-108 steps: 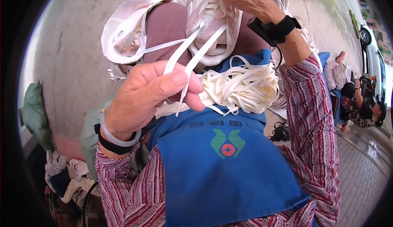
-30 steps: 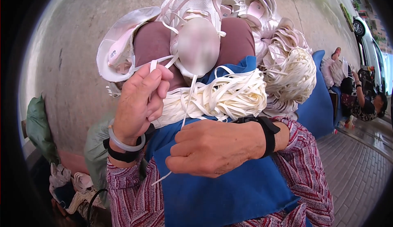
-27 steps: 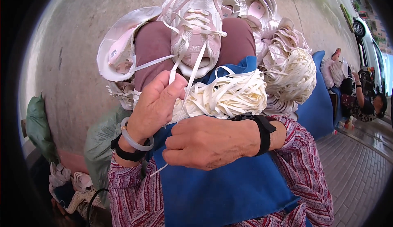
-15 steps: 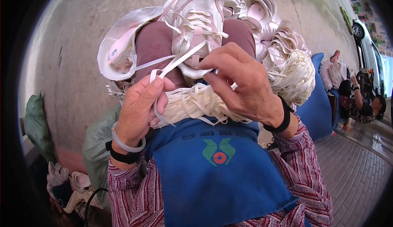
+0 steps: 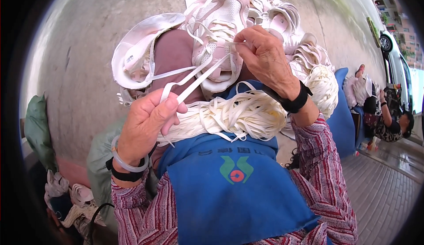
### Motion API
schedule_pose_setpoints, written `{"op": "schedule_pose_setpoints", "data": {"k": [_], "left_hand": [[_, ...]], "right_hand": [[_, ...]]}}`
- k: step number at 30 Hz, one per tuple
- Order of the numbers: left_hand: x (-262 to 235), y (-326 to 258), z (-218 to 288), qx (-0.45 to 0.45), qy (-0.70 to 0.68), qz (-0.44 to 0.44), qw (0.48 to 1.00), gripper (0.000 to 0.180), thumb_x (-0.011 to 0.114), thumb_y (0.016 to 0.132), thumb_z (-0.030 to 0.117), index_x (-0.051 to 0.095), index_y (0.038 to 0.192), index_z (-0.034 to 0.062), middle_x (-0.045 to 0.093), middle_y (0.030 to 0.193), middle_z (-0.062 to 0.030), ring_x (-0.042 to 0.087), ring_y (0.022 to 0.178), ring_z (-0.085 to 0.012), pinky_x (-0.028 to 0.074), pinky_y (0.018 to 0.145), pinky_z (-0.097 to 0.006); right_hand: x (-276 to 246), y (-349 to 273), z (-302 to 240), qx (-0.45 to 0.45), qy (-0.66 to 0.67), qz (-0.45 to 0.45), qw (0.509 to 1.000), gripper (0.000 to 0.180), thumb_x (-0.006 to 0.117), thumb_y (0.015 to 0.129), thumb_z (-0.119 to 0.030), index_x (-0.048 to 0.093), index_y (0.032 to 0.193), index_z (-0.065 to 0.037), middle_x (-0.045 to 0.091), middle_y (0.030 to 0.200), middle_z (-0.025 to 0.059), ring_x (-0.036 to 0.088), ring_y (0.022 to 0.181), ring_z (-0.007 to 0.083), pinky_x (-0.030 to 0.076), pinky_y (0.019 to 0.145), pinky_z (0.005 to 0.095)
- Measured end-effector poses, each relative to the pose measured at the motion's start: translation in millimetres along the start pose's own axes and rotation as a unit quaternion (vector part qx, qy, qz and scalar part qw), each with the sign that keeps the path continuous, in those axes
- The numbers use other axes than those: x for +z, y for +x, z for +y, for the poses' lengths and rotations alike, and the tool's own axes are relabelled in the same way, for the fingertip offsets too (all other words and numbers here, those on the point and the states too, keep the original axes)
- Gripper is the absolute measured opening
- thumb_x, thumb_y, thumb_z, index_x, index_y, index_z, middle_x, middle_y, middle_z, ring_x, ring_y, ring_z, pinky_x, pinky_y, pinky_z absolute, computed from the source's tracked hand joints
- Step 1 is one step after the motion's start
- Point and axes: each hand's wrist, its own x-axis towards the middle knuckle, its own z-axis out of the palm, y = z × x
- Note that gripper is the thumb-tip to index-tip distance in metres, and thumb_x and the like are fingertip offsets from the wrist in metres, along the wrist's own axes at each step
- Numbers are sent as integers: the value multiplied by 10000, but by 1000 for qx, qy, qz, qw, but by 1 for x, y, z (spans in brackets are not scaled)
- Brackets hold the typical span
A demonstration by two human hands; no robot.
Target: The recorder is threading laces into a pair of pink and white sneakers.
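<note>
A white and pale pink shoe upper (image 5: 223, 15) lies across my lap, its white shoelace (image 5: 194, 86) partly threaded through the eyelets. Below and left of it, my left hand (image 5: 152, 114) is closed, pinching two strands of that lace between thumb and fingers. At the shoe's right side, my right hand (image 5: 268, 64) pinches a short stretch of lace by the eyelets, thumb against forefinger. A thick bundle of loose white laces (image 5: 225, 114) rests on my lap under both hands. Another shoe upper (image 5: 132, 59) hangs over my left knee, a lace trailing from it.
More uppers (image 5: 285, 20) are stacked beyond my right knee, beside a hank of laces (image 5: 324, 86). A blue apron (image 5: 238, 201) covers my lap. Green sacks (image 5: 39, 130) stand at left. At right sits another person (image 5: 388, 117), with a parked car (image 5: 397, 55) behind.
My right hand has moved up and away to the shoe's right side and now pinches lace there. My left hand has shifted slightly left and down, keeping its lace.
</note>
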Motion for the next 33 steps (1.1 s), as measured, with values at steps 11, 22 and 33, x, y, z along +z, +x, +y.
{"op": "schedule_pose_setpoints", "data": {"k": [11, 22, 33], "left_hand": [[-16, -18, 27, -32, -19, -40, 998, 334, 479, 1006, 281, 607, 947, -21, 409, 564, 58, 368, 463, -20, 363, 432, -180], [-28, -10, 47, -5, -9, -12, 1000, 315, 463, 1011, 281, 588, 942, 0, 380, 579, 74, 293, 455, -8, 261, 400, -172], [-33, -9, 51, -13, -14, -10, 1000, 285, 484, 1000, 289, 575, 941, 25, 362, 607, 97, 258, 482, 6, 190, 423, -183]], "right_hand": [[8, 37, 12, -86, -125, 38, 988, 127, 579, 838, -60, 560, 960, -29, 587, 870, 141, 623, 756, 344, 513, 662, 410], [14, 67, 10, -3, 122, -265, 956, 365, 471, 887, -102, 582, 1228, -31, 675, 979, 93, 607, 662, 145, 517, 618, 277], [12, 52, 17, 129, 261, -177, 940, 266, 425, 957, -97, 626, 1080, 24, 556, 615, 4, 529, 499, 63, 454, 489, 212]]}}
